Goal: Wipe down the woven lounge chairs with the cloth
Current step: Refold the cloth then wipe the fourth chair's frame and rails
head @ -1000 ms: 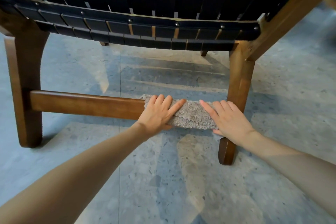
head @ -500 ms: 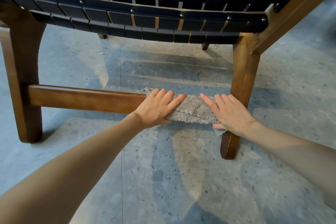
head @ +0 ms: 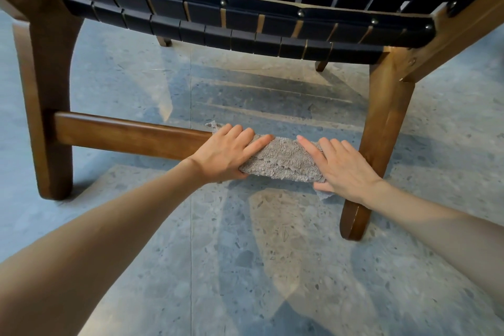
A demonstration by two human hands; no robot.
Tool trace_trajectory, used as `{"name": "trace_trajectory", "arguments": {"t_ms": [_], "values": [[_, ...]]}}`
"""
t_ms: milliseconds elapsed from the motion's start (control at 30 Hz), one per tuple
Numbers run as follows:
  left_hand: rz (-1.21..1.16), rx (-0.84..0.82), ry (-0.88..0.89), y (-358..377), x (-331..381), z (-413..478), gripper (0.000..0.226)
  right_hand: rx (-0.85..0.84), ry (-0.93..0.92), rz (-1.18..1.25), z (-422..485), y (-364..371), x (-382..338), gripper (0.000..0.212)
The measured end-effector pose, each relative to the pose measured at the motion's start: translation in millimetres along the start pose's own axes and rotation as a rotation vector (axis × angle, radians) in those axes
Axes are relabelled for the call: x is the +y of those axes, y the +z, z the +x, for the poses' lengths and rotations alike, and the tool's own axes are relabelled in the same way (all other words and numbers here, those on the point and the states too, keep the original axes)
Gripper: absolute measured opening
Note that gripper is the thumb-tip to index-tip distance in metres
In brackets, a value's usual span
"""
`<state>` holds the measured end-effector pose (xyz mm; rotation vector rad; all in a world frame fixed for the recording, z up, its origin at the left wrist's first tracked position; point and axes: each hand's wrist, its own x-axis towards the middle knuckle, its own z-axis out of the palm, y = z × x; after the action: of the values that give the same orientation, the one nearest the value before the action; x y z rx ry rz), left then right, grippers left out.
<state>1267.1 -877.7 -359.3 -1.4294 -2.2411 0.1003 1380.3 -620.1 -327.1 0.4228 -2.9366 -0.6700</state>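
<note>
The cloth [head: 283,161] was pressed over the right end of the lower rail [head: 131,133] by the left hand [head: 226,155] and right hand [head: 343,169], fingers straight and flat. The rail's left stretch and the woven seat [head: 245,22] were judged not yet wiped.

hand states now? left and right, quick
Left hand: open, fingers straight, pressing the cloth onto the rail.
Right hand: open, flat on the cloth.

Fluffy terry cloth [head: 283,162], glossy wooden rail [head: 131,135]
</note>
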Motion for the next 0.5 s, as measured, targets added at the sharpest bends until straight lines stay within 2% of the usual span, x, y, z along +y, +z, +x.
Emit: {"name": "trace_trajectory", "arguments": {"t_ms": [233,500], "values": [[-0.009,-0.018,-0.006,0,-22,-21,0.076,0.056,-0.020,0.065,21,-7,-19,0.123],[0.027,-0.001,-0.031,0,-63,-67,0.073,0.098,-0.058,0.094,60,-17,-59,0.120]]}}
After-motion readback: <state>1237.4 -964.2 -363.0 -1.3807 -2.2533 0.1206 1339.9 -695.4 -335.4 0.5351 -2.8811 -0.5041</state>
